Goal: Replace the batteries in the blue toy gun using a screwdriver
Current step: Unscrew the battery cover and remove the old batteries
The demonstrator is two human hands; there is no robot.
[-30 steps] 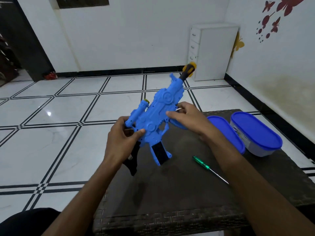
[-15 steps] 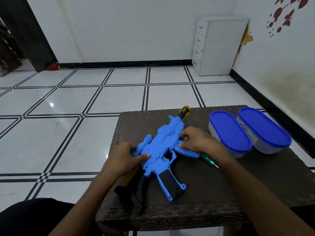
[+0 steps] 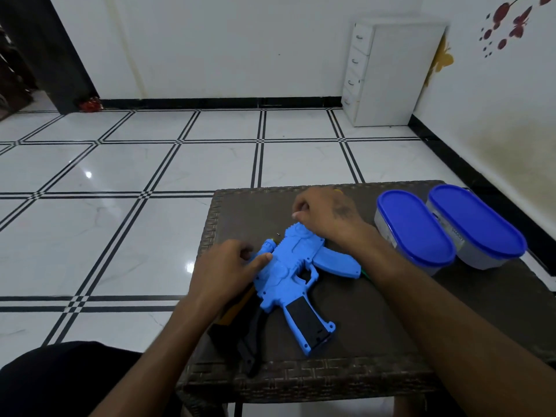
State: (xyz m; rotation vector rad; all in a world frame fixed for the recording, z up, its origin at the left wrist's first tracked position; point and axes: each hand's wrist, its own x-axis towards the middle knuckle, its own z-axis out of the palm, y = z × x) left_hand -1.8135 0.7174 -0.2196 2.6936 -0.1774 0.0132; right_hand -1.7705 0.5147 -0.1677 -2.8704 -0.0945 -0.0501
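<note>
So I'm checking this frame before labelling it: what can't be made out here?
Head view only:
- screwdriver: only a green sliver shows; the right forearm and the toy gun cover the rest.
- Gun muzzle: hidden under the right hand.
- Whether that hand pinches anything: fingers curl away, cannot tell.
- Tiny dark speck beside the gun: too small to identify.
- Battery cover and screws: not discernible.
- Contents of the two containers: lids closed.

The table [image 3: 376, 311] centre is occupied by the gun [image 3: 288, 275], with the left hand [image 3: 222, 272] and right hand [image 3: 325, 215] on it. Two tubs [image 3: 415, 230] block the right side of the frame. Bare surface lies open at lower right and along the far left edge.
</note>
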